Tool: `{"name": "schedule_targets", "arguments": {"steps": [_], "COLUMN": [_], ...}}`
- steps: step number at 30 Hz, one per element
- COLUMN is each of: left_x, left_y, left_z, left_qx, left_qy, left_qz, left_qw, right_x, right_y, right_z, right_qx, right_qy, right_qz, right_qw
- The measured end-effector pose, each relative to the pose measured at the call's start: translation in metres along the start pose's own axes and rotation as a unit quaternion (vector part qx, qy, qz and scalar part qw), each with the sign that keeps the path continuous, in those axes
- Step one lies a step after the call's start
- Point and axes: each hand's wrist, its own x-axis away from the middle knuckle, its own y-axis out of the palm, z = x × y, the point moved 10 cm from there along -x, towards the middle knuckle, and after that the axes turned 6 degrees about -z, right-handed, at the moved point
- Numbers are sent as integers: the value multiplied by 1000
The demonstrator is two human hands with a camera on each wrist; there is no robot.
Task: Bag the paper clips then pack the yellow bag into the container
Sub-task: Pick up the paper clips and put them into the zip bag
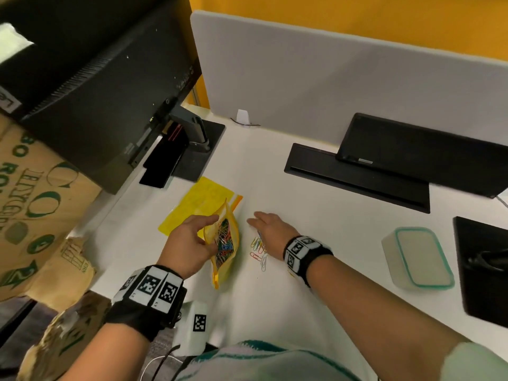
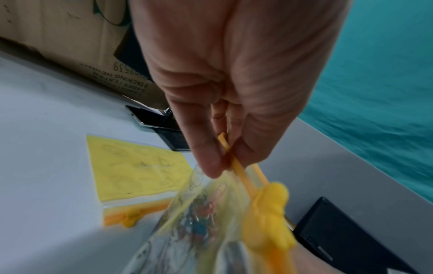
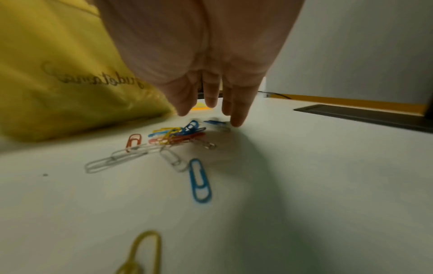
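My left hand (image 1: pixel 192 237) pinches the orange zip edge of a yellow bag (image 1: pixel 224 243), whose mouth gapes open. Many coloured paper clips show inside it. In the left wrist view the thumb and fingers (image 2: pixel 211 153) clamp the zip strip, with the yellow slider (image 2: pixel 269 213) hanging below. Loose paper clips (image 1: pixel 258 250) lie on the white desk just right of the bag. My right hand (image 1: pixel 270 225) hovers over them, palm down, fingers straight and holding nothing. The right wrist view shows the clip pile (image 3: pixel 175 137) right under the fingertips (image 3: pixel 236 118). A lidded clear container (image 1: pixel 417 258) with a teal rim sits far right.
A second yellow zip bag (image 1: pixel 200 204) lies flat behind the held one. A monitor stand (image 1: pixel 198 149) and phone (image 1: pixel 162 166) sit at the back left, a black cable tray (image 1: pixel 357 177) and a black device (image 1: pixel 423 152) at the back right. Cardboard boxes (image 1: pixel 33 204) stand left of the desk.
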Motion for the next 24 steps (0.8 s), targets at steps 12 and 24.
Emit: {"name": "schedule_targets", "arguments": {"steps": [12, 24], "left_x": [6, -5], "left_y": [9, 36], "left_z": [3, 37], "left_qx": [20, -14], "left_qy": [4, 32], "left_qz": [7, -11], "left_qw": [1000, 999], "right_x": [58, 77], "right_y": [38, 46], "right_z": [37, 38], "right_qx": [67, 75], "right_qy": [-52, -2], "right_qz": [-91, 55], "right_qw": [992, 996]}}
